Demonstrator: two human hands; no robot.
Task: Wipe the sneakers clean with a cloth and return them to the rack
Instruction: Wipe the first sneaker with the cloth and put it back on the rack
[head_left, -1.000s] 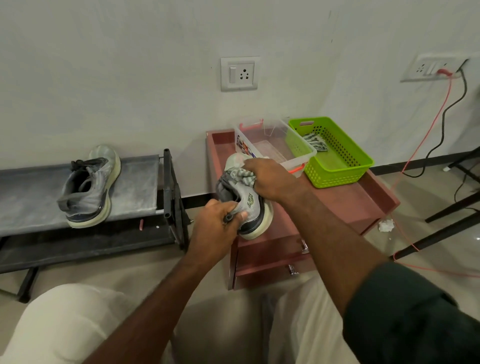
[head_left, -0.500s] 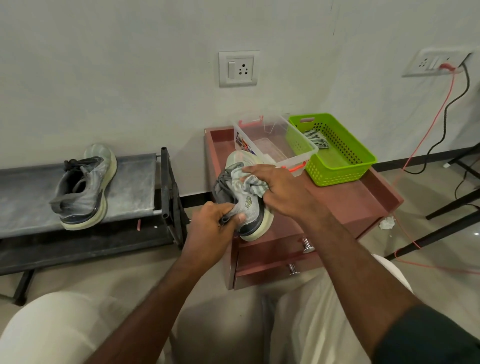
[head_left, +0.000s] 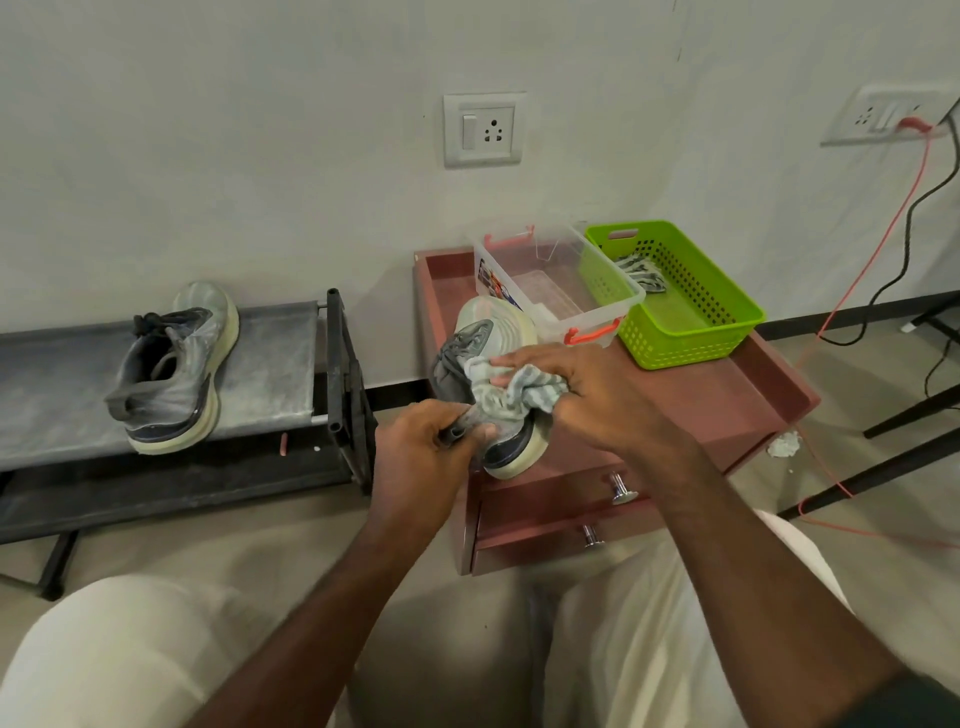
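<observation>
Sneaker, grey mesh with cream sole (head_left: 511, 447), rests on the front edge of the reddish-brown drawer table (head_left: 727, 400), heel toward the person, toe pointing away toward the clear plastic box (head_left: 558, 291). Left hand (head_left: 421, 457) grips the heel end, fingers curled round the collar, holding it steady. Right hand (head_left: 587, 395) holds a bunched pale striped cloth (head_left: 511, 392), pressing it on the upper, just ahead of the left grip and touching the shoe. Long axis runs away from the left grip, slightly up-left. Wiping looks mid-way; judged next stroke goes along that axis. Second grey sneaker (head_left: 174, 369) lies on the dark metal shoe rack (head_left: 291, 358), well apart to the left of the left hand, so that hand is nearer for the return. Green plastic basket (head_left: 691, 332) sits beyond the right hand.
</observation>
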